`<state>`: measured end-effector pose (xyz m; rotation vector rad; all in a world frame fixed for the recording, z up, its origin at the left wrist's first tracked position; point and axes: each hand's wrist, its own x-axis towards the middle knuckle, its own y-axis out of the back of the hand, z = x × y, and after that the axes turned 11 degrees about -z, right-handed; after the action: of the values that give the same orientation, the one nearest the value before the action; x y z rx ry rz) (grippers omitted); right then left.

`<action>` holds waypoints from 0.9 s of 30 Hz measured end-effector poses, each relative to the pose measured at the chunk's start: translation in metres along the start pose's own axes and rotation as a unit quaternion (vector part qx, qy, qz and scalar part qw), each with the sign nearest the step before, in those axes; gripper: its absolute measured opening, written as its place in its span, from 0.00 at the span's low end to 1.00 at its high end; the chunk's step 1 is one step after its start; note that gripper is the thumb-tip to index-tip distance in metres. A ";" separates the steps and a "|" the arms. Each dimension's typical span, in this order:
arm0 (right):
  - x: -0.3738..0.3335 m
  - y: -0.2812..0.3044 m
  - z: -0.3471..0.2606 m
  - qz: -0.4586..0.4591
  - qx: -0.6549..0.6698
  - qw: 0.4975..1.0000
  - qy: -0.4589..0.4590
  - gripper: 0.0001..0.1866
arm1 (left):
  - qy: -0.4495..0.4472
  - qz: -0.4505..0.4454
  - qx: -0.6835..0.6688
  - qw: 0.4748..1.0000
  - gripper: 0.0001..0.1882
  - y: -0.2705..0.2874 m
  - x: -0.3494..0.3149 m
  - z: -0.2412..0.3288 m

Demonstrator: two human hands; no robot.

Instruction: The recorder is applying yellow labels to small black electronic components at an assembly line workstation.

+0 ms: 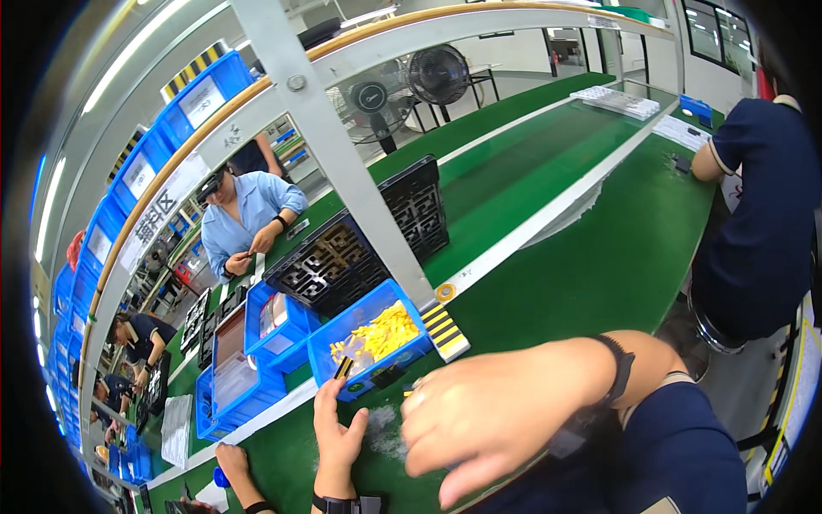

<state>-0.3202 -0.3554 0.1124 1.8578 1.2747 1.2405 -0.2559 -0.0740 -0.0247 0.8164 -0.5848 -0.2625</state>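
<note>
My left hand rises from the lower edge, a dark band at its wrist. Its fingers point up and its thumb stands apart. Just above the fingertips, a small black-and-yellow striped piece overlaps the front of a blue bin. The bin holds a heap of small yellow parts and a clear plastic bag. My right hand, with a black wristband, reaches across from the right over the green tabletop, back up. Its fingers bend down, partly hidden and slightly blurred, so whether they hold anything does not show.
More blue bins stand to the left. Black lattice trays lean behind a grey post. A striped block lies at the post's foot. A co-worker's hand is left of mine; another person sits right.
</note>
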 end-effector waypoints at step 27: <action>-0.150 0.002 0.146 0.483 0.079 0.766 -0.418 0.09 | 0.024 0.001 0.007 1.000 0.31 -0.001 -0.001 0.001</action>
<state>-0.2041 -0.4871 -0.0027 2.8260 -0.1481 0.4721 -0.2575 -0.0746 -0.0257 0.8335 -0.5426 -0.2367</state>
